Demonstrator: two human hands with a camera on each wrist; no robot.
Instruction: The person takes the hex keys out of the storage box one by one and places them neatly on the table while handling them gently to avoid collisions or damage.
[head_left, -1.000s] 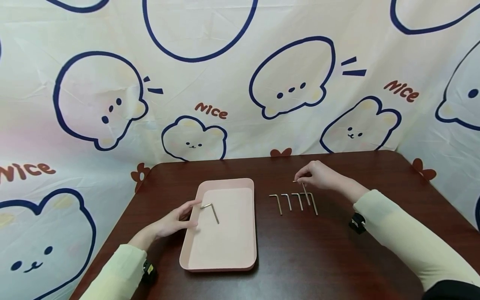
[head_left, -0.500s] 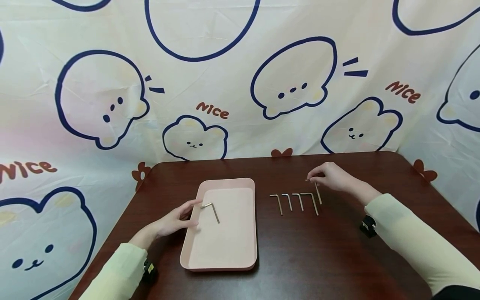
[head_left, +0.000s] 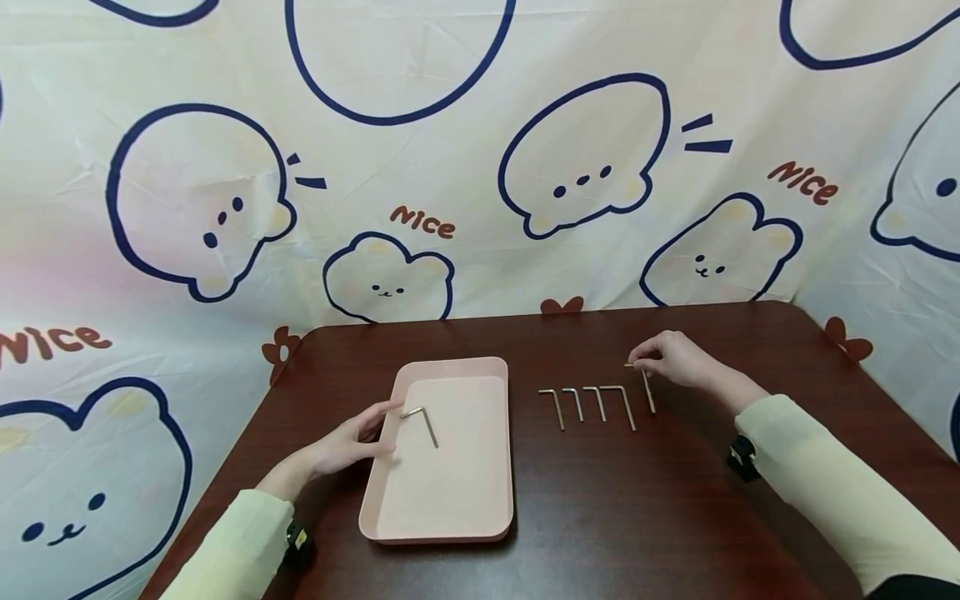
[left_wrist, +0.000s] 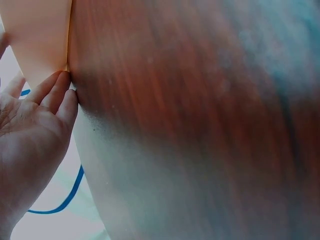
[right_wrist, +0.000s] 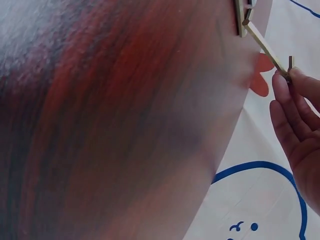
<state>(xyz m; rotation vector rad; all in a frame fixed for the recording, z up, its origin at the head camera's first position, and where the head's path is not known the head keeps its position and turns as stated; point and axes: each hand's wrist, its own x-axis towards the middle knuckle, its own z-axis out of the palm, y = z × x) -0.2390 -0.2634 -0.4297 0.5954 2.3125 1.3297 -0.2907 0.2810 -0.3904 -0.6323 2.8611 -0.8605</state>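
Note:
My left hand (head_left: 348,437) holds the left side of a pale pink tray (head_left: 468,492), with thumb and forefinger over the rim. The left wrist view shows other fingers of this hand against the tray's outer wall (left_wrist: 42,35). Inside the tray lies one L-shaped hex key (head_left: 430,427). My right hand (head_left: 678,358) pinches another hex key (head_left: 648,393) by its bend between thumb and fingers, its long arm pointing toward me. In the right wrist view the pinched hex key (right_wrist: 265,45) shows its six-sided end. Whether it touches the table cannot be told.
Several hex keys lie in a row between tray and right hand, including a leftmost one (head_left: 557,410) and a rightmost one (head_left: 628,408). They rest on a dark brown table (head_left: 600,517). A printed cloth (head_left: 480,167) hangs behind the table.
My right hand has carried the hex key rightward, from above the row to just past its right end, and slightly lower. The left hand and tray have not moved.

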